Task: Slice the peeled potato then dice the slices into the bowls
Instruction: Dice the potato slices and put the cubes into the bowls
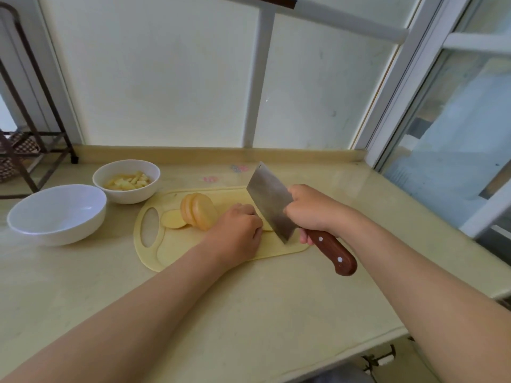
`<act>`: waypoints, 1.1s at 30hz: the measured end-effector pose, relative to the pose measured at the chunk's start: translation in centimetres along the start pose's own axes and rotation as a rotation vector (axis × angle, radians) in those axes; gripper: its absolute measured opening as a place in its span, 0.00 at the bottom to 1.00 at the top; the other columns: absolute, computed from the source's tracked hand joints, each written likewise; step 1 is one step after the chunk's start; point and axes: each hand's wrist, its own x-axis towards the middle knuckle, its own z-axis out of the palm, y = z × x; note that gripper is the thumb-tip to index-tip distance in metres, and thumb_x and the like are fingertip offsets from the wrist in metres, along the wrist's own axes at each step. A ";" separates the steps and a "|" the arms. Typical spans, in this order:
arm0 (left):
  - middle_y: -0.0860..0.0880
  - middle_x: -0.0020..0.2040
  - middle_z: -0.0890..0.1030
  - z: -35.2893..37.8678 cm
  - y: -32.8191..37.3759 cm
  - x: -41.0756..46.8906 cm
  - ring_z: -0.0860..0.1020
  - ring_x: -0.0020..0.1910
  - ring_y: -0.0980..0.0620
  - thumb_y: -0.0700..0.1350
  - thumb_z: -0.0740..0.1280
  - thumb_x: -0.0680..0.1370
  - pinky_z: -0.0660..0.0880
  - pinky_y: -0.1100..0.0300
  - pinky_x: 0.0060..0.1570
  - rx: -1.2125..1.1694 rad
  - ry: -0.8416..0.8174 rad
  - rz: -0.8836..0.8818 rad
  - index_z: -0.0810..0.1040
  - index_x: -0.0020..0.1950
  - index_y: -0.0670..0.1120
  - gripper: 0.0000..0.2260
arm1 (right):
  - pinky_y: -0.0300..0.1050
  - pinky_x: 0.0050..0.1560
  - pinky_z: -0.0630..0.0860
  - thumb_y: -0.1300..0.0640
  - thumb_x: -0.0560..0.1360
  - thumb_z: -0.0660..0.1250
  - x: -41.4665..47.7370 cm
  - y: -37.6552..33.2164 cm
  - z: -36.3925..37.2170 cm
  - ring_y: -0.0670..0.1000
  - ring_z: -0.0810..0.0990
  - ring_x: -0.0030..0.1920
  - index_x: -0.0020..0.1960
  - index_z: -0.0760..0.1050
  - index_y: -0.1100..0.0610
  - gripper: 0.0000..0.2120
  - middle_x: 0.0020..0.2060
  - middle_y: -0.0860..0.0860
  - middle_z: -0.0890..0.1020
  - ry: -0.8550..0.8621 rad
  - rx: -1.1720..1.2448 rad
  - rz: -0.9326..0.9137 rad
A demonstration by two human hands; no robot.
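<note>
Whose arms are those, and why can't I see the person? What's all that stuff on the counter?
There is no machine here. The camera sits on a person's head and looks down, so you see only their arms. The right hand grips a cleaver by its wooden handle. The left hand is curled on the yellow cutting board beside the blade; what is under it is hidden. Round potato slices lean together on the board. To the left stand two white bowls: the small bowl holds potato pieces, and the big bowl looks empty.
</note>
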 end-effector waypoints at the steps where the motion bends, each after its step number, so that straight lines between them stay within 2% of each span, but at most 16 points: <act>1: 0.45 0.38 0.78 0.0 -0.1 0.0 0.74 0.39 0.43 0.42 0.62 0.75 0.75 0.50 0.40 0.000 -0.008 -0.005 0.81 0.36 0.41 0.11 | 0.47 0.28 0.76 0.65 0.75 0.55 -0.2 0.1 0.0 0.61 0.81 0.32 0.54 0.69 0.57 0.10 0.40 0.68 0.81 0.006 0.005 0.004; 3: 0.45 0.39 0.78 0.1 -0.3 0.1 0.75 0.40 0.43 0.43 0.62 0.75 0.75 0.50 0.41 -0.005 -0.017 -0.008 0.81 0.37 0.41 0.11 | 0.45 0.27 0.76 0.65 0.74 0.55 -0.5 0.2 0.1 0.60 0.80 0.31 0.52 0.69 0.57 0.09 0.37 0.65 0.79 0.015 0.013 0.009; 8: 0.45 0.37 0.79 0.1 -0.3 0.1 0.75 0.38 0.44 0.43 0.61 0.74 0.75 0.52 0.40 -0.016 -0.016 0.014 0.80 0.35 0.41 0.12 | 0.45 0.26 0.75 0.64 0.75 0.56 -0.5 0.4 0.2 0.59 0.80 0.28 0.54 0.70 0.57 0.09 0.35 0.65 0.80 0.018 0.023 0.012; 15: 0.45 0.38 0.80 0.1 -0.4 0.1 0.76 0.38 0.43 0.39 0.66 0.74 0.74 0.54 0.41 -0.037 0.009 0.032 0.80 0.36 0.42 0.07 | 0.46 0.27 0.76 0.63 0.75 0.56 -0.9 0.0 0.7 0.61 0.80 0.29 0.55 0.70 0.57 0.11 0.42 0.72 0.83 -0.013 0.019 -0.010; 20: 0.44 0.40 0.80 0.0 -0.4 0.1 0.77 0.40 0.42 0.39 0.67 0.75 0.75 0.53 0.42 -0.035 0.019 0.046 0.82 0.38 0.41 0.07 | 0.44 0.26 0.75 0.64 0.75 0.54 -2.1 0.2 0.4 0.55 0.76 0.22 0.61 0.68 0.56 0.16 0.22 0.58 0.78 -0.038 -0.048 0.019; 26: 0.44 0.42 0.80 0.3 -0.6 0.1 0.77 0.42 0.42 0.39 0.67 0.76 0.76 0.51 0.44 -0.048 0.032 0.050 0.83 0.41 0.41 0.06 | 0.45 0.28 0.77 0.63 0.77 0.53 -3.5 0.2 0.1 0.55 0.77 0.24 0.63 0.67 0.57 0.16 0.22 0.57 0.78 -0.086 -0.122 0.037; 33: 0.42 0.39 0.81 0.6 -0.9 0.4 0.78 0.39 0.40 0.38 0.68 0.73 0.78 0.50 0.39 -0.025 0.057 0.051 0.83 0.39 0.40 0.05 | 0.46 0.28 0.76 0.64 0.74 0.54 -0.5 -1.7 1.2 0.56 0.75 0.21 0.54 0.67 0.59 0.09 0.21 0.58 0.76 -0.023 -0.106 0.017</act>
